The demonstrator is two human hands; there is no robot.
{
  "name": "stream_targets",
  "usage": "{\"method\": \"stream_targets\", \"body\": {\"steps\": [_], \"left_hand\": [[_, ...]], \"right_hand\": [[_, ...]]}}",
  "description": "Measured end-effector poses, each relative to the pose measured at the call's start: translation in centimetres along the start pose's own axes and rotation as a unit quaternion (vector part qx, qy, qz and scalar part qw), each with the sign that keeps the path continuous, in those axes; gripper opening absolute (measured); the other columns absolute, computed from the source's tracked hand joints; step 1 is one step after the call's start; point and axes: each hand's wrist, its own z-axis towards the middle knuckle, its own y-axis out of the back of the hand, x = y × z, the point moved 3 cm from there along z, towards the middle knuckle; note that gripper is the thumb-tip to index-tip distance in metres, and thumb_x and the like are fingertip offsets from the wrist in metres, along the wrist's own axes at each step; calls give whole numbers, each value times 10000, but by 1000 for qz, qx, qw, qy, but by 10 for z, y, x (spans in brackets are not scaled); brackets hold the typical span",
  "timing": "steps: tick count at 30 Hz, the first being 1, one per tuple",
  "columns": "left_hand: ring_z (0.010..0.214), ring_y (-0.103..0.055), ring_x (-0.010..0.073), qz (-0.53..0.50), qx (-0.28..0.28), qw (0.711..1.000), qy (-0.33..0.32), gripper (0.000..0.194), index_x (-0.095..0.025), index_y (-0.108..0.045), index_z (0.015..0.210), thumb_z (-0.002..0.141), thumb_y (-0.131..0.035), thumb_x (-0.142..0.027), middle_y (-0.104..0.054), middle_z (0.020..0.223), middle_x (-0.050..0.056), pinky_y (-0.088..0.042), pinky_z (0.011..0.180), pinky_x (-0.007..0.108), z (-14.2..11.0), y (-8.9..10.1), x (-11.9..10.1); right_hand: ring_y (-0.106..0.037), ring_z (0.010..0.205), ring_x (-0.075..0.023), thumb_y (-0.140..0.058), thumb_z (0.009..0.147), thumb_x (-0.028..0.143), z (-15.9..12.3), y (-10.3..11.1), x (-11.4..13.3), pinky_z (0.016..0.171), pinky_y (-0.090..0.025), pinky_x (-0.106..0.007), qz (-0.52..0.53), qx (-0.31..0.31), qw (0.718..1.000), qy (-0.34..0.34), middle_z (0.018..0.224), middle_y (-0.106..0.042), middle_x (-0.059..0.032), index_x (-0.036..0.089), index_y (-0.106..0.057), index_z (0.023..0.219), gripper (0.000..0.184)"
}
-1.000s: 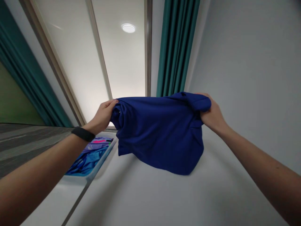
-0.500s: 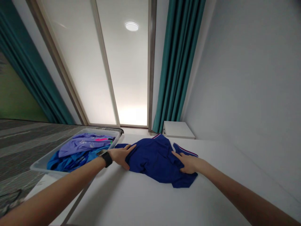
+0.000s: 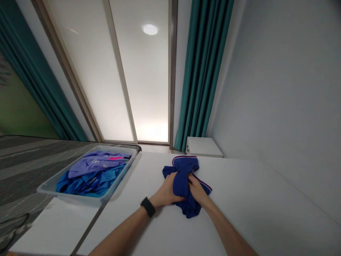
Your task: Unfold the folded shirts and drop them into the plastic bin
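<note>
A dark blue garment with red-and-white striped trim lies bunched on the white table; its exact kind is hard to tell in this heap. From the left, my left hand grips the cloth, its fingers partly hidden behind a fold. My right hand holds the other side, fingertips tucked into the fabric. One trimmed edge points away from me, and another sticks out at the right, beside my right hand. A black watch is on my left wrist.
To the left, a clear plastic bin holds purple and bright blue clothes. It rests partly over the table's left side. A small white cabinet stands beyond the far edge, near a teal curtain. A wall rises on the right.
Both hands have moved inward from the garment's two sides. The garment, spread wide before, is now gathered into a narrow bundle between them.
</note>
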Motion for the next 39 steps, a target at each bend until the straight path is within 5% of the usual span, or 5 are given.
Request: {"method": "stream_targets", "body": {"steps": [8,13,24,29,39], "left_hand": [[1277,-496,307,-357,-136,924,12,761,-199,-537,1307,617,-853,-250,-567,1354,114,-302,1143,477,-15,4,-7],[1058,-654,289,-499,-223,833,90,474,-142,-650,1151,709,-762,-268,-716,1096,125,-463,1004,457,-18,28,-5],[648,-664,145,-392,-427,815,26,266,-137,-647,835,625,-786,-222,-715,743,6,-530,583,224,-46,273,-39],[658,-642,144,-297,-466,833,-12,267,-144,-637,838,626,-781,-221,-702,774,12,-516,573,223,-67,335,-41],[1071,-646,301,20,-371,876,308,691,-184,-547,1230,633,-752,-465,-680,1161,125,-517,914,389,-165,258,97]], "right_hand": [[-565,705,-158,-480,742,211,-11,6,2,657,-474,-271,174,-49,982,-48,860,-630,-10,215,-627,979,279],[-282,417,-42,-541,800,356,-13,22,0,371,-223,-204,275,-145,947,-79,931,-582,-2,237,-514,1172,392],[-356,456,-73,-484,809,365,-15,17,-12,422,-332,-233,91,-148,983,-54,942,-587,-37,191,-500,1192,421],[-376,455,-72,-470,820,329,-17,5,-15,427,-315,-231,72,-105,991,-48,950,-563,-31,204,-466,1255,453],[-404,485,-87,-437,825,341,-18,0,-20,458,-334,-241,40,-88,994,-55,935,-553,-32,211,-449,1279,472]]}}
